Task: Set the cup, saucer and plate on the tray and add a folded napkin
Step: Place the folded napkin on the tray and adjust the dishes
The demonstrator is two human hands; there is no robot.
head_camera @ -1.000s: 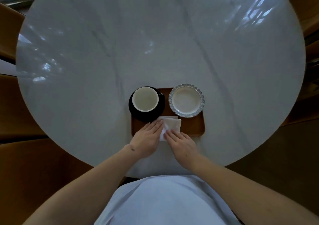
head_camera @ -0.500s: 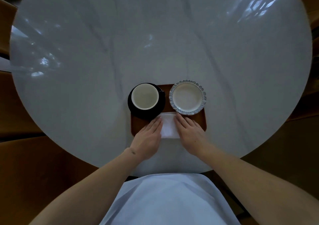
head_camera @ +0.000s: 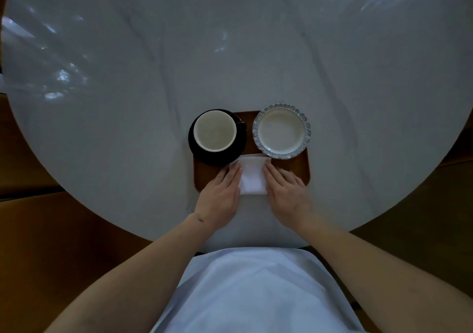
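A brown wooden tray (head_camera: 300, 170) lies near the table's front edge. On its left stands a white-lined cup (head_camera: 214, 130) on a black saucer (head_camera: 199, 151). On its right sits a white plate (head_camera: 281, 131) with a scalloped blue rim. A folded white napkin (head_camera: 252, 175) lies at the tray's front middle, its near end reaching the tray's edge. My left hand (head_camera: 220, 194) rests flat against the napkin's left side, fingertips on its corner. My right hand (head_camera: 288, 193) rests flat against its right side. Neither hand grips anything.
The round marble table (head_camera: 230, 51) stretches far beyond the tray. Brown wooden floor or seating (head_camera: 51, 230) surrounds the table's rim. My white apron (head_camera: 256, 289) fills the bottom middle.
The napkin has gone from skewed to straight on the tray. My right hand slid from the napkin's near end to its right side; my left hand stays at its left side.
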